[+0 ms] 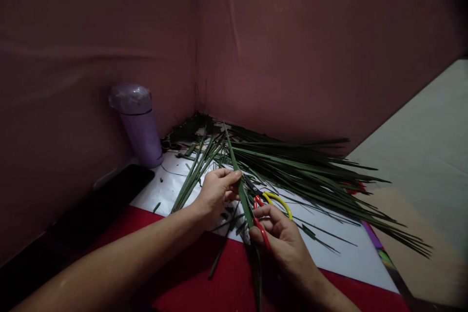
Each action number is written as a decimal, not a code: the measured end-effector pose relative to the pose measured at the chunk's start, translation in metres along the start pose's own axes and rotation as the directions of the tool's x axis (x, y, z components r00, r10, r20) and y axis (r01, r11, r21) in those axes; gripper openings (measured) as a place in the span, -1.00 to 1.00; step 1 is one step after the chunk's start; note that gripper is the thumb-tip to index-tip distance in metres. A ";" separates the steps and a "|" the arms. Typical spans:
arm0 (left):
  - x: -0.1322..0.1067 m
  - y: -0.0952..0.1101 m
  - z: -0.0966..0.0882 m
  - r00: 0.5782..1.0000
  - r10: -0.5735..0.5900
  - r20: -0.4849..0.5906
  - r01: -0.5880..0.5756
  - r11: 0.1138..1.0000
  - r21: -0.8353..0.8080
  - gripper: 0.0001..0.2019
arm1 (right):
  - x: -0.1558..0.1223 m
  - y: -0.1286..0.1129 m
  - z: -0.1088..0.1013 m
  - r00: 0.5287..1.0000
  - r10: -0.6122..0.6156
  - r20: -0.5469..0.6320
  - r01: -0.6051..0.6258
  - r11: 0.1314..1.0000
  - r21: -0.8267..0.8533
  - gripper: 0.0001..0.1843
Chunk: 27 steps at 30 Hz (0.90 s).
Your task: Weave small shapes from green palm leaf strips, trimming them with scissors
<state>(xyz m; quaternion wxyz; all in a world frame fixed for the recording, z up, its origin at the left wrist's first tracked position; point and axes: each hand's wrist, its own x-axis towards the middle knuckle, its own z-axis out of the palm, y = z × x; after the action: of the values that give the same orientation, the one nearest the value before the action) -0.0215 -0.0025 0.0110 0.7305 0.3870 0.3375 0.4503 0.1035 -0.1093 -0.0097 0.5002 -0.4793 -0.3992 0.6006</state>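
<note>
Pinches were closed on leaf [245, 203]: your left hand [218, 188] above, right hand [278, 234] below, also holding scissors [259, 200]; even tension suited.

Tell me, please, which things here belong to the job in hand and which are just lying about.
In use, it seems:
long leaf, pinched by the left hand
scissors, in the right hand
piled leaves, probably

Apparently just lying about:
purple tumbler
dark flat object

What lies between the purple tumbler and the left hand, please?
In the head view, several narrow green leaf strips lie there on the white sheet, between the purple tumbler and the left hand.
</note>
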 end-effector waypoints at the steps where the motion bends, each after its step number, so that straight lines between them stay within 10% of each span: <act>1: 0.001 0.000 -0.001 1.000 0.008 -0.003 -0.008 1.000 0.004 -0.76 | 0.000 0.000 0.000 1.000 -0.002 -0.001 0.002 1.000 -0.003 -0.70; 27: 0.002 0.002 -0.001 1.000 0.008 0.019 -0.009 0.999 0.052 -0.79 | 0.006 -0.005 -0.001 0.997 -0.079 -0.020 0.076 0.992 -0.100 -0.73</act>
<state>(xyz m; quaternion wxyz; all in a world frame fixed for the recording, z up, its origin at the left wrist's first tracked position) -0.0223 0.0003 0.0120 0.7215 0.4114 0.3407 0.4406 0.1051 -0.1023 -0.0057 0.5034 -0.4948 -0.4410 0.5544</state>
